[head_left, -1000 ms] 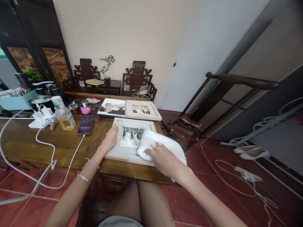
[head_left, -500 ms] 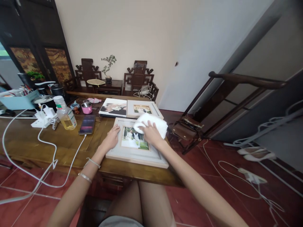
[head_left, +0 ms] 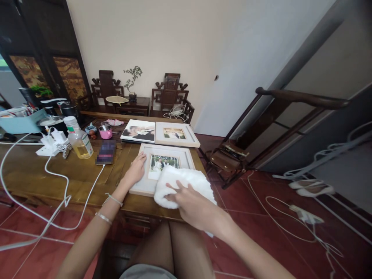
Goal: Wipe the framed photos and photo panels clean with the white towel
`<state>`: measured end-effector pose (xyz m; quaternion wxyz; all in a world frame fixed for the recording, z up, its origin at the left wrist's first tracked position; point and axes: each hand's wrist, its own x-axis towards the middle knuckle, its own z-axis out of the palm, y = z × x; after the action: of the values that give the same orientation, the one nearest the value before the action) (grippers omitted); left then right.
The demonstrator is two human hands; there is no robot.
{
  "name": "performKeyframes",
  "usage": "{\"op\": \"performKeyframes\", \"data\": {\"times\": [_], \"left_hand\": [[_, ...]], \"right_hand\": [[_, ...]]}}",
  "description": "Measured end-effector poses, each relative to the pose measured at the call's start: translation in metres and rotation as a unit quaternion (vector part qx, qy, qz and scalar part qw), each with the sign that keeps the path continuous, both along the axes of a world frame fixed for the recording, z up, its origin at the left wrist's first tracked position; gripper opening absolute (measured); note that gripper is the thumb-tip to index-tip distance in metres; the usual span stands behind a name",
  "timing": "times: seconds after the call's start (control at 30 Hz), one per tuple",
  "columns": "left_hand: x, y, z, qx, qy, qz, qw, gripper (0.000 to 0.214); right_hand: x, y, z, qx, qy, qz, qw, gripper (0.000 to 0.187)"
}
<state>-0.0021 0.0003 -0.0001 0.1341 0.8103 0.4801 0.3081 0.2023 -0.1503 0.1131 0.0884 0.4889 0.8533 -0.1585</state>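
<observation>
Steadied the picture frame (head_left: 159,167) on the worktop (head_left: 78,170) with the left hand (head_left: 137,169) at nine-to-ten o'clock from the frame's middle, laying fingers over the border with the thumb hidden, so could not tell of any grip, and pressed the thick white cloth (head_left: 203,182) over the four-to-six o'clock part with the right hand (head_left: 192,203), spreading its fingers wide. Judged best done with light, flat strokes worked into the border's inner corners, holding firm against sliding, gathering the cloth in from the worktop's edge at four o'clock, and stopping short of the second frame (head_left: 176,133) at twelve-to-one o'clock.
</observation>
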Motion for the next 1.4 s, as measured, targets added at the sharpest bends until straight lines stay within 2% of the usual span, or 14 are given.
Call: {"op": "performKeyframes", "data": {"times": [0.1, 0.23, 0.33, 0.4, 0.47, 0.57, 0.73, 0.8, 0.9, 1.0, 1.13, 1.27, 1.33, 1.4], "left_hand": [[-0.001, 0.001, 0.001, 0.003, 0.010, -0.003, 1.000, 0.052], [-0.001, 0.001, 0.003, 0.000, 0.009, -0.012, 1.000, 0.048], [0.000, -0.002, 0.009, 0.018, -0.033, -0.017, 0.999, 0.041], [0.001, -0.005, 0.015, 0.041, -0.078, -0.015, 0.996, 0.041], [0.002, -0.009, 0.020, 0.058, -0.122, -0.002, 0.991, 0.042], [0.002, -0.013, 0.025, 0.056, -0.169, 0.025, 0.984, 0.042], [0.003, -0.013, 0.025, 0.061, -0.172, 0.034, 0.983, 0.042], [0.002, -0.011, 0.022, 0.070, -0.140, 0.024, 0.987, 0.037], [0.001, -0.006, 0.015, 0.075, -0.091, 0.010, 0.993, 0.032], [0.000, -0.002, 0.007, 0.070, -0.080, 0.006, 0.994, 0.038], [-0.001, -0.002, 0.007, 0.069, -0.103, 0.011, 0.992, 0.044], [-0.004, -0.005, 0.014, 0.063, -0.126, 0.048, 0.989, 0.039], [-0.004, -0.006, 0.017, 0.065, -0.123, 0.053, 0.989, 0.035], [-0.004, -0.006, 0.019, 0.071, -0.106, 0.036, 0.991, 0.032]], "right_hand": [[-0.007, 0.021, -0.012, 0.034, 0.014, -0.018, 0.999, 0.066], [-0.009, 0.086, -0.035, 0.110, -0.015, -0.065, 0.992, 0.065], [-0.017, 0.127, -0.043, 0.131, -0.031, -0.111, 0.985, 0.066], [-0.030, 0.138, -0.043, 0.136, -0.022, -0.109, 0.984, 0.065], [-0.045, 0.134, -0.040, 0.134, -0.005, -0.075, 0.988, 0.063], [-0.059, 0.108, -0.032, 0.100, 0.020, -0.015, 0.995, 0.061], [-0.035, 0.050, -0.016, 0.017, 0.064, 0.084, 0.994, 0.070], [-0.013, 0.034, -0.010, -0.005, 0.073, 0.078, 0.994, 0.074], [0.017, 0.021, -0.003, -0.036, 0.051, 0.015, 0.998, 0.073], [0.025, 0.017, 0.001, -0.047, 0.030, -0.040, 0.998, 0.069], [-0.017, 0.014, -0.001, -0.007, 0.012, -0.050, 0.999, 0.068], [-0.069, 0.008, -0.017, 0.065, 0.038, 0.014, 0.997, 0.057], [-0.076, 0.003, -0.025, 0.108, 0.058, 0.031, 0.992, 0.052], [-0.066, -0.002, -0.030, 0.109, 0.064, 0.029, 0.992, 0.052]]}}
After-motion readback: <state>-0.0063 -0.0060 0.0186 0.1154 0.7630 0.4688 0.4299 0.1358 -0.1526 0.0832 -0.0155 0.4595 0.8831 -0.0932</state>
